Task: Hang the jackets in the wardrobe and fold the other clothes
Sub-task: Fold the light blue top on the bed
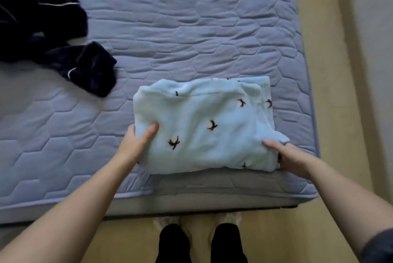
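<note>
A light blue fleece garment (pixel 204 124) with small dark star-like marks lies folded into a thick rectangle near the front edge of the bed. My left hand (pixel 136 143) grips its left edge, thumb on top and fingers tucked underneath. At the lower right corner my right hand (pixel 287 156) holds the garment, thumb lying on top and fingers hidden under the fabric. A dark navy plush garment (pixel 49 29) with thin white trim lies crumpled at the far left of the bed.
The bed carries a blue quilted mattress cover (pixel 191 29); its front edge runs just below the folded garment. Beige floor (pixel 331 92) lies along the right side, with a pale wall beyond. My feet (pixel 200 241) stand at the bed's foot.
</note>
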Motion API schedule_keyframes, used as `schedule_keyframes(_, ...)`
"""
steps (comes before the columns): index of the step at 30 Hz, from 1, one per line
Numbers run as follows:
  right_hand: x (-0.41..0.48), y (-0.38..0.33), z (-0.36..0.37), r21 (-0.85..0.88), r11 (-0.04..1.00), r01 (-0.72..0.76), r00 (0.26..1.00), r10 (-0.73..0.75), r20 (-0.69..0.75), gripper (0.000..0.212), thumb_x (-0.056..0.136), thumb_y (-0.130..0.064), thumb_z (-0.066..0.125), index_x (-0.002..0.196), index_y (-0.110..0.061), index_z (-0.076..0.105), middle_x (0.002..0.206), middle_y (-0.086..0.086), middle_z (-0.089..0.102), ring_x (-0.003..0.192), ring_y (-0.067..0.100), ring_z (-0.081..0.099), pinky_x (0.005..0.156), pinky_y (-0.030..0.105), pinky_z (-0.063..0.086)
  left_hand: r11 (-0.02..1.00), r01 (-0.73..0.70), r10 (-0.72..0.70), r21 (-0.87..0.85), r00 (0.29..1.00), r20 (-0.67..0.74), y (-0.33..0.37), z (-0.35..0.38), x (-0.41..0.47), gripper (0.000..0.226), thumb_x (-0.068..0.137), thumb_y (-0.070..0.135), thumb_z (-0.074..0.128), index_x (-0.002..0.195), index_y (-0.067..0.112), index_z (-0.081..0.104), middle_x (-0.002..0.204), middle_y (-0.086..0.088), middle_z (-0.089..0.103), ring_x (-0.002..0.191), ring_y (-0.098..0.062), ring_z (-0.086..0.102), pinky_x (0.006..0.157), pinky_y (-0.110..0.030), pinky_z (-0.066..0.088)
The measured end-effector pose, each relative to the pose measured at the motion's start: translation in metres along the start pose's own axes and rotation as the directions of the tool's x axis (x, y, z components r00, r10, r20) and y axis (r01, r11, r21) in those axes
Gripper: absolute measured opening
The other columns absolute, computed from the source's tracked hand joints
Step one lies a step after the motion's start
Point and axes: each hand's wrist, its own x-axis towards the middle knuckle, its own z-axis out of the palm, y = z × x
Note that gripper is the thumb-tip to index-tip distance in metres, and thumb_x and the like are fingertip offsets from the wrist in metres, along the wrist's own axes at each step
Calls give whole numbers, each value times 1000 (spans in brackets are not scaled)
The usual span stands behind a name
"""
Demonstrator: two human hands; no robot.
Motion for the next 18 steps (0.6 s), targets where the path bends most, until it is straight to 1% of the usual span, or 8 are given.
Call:
schedule_keyframes(2,3,-24,-4,-110,993,44,988,-59,-141,79,71,-54,73,137,-24,42,132,2,54,114,25,56,94,41,45,997,-72,72,-1,997,-17,9,-3,12,94,51,79,66,118,14,57,111,-3,68,99,-19,66,88,-44,53)
schedule_keyframes(4,8,-49,-2,-192,972,139,937,-191,-293,78,78,-50,70,141,-18,36,136,4,46,117,23,51,89,36,43,991,-125,125,-50,992,-2,23,1,18,82,55,70,70,115,17,59,109,-1,69,97,-16,66,84,-37,53)
schedule_keyframes(7,18,-78,12,-265,921,284,898,-353,-263,71,84,-37,68,142,-16,33,129,5,46,108,17,48,79,28,42,982,-148,153,-117,988,32,29,8,28,42,69,34,74,108,23,61,104,-2,69,92,-17,66,75,-33,53)
schedule_keyframes(10,33,-94,26,-423,819,388,844,-500,-194,81,82,-25,71,148,-20,23,148,5,33,132,20,37,100,30,36,966,-167,184,-199,980,71,24,0,29,56,53,20,72,108,21,63,102,-7,70,95,-25,66,82,-42,53)
schedule_keyframes(12,41,-104,31,-657,639,400,805,-588,-82,89,79,-21,69,150,-28,17,156,3,18,143,22,19,112,40,26,959,-166,213,-228,957,197,18,-11,26,70,46,23,76,114,12,63,106,-13,70,100,-32,66,82,-45,54)
schedule_keyframes(15,44,-129,33,-899,284,334,805,-581,116,88,75,-28,71,146,-40,21,160,-3,0,147,24,-2,115,52,13,965,-139,221,-220,885,409,18,-21,17,65,49,32,85,109,13,68,105,-13,71,98,-28,68,74,-35,57)
schedule_keyframes(16,44,-138,33,-931,160,327,812,-552,190,78,74,-31,72,141,-37,32,159,-4,5,147,24,0,115,52,12,971,-131,211,-199,859,466,20,-22,15,59,51,40,87,103,16,71,102,-12,71,94,-25,69,71,-33,56)
schedule_keyframes(18,42,-151,33,-932,-48,360,819,-463,340,46,74,-33,71,116,-25,56,140,-3,44,137,25,31,108,48,31,978,-109,189,-179,826,531,25,-25,12,51,54,49,86,92,17,73,94,-11,71,87,-22,68,68,-30,54)
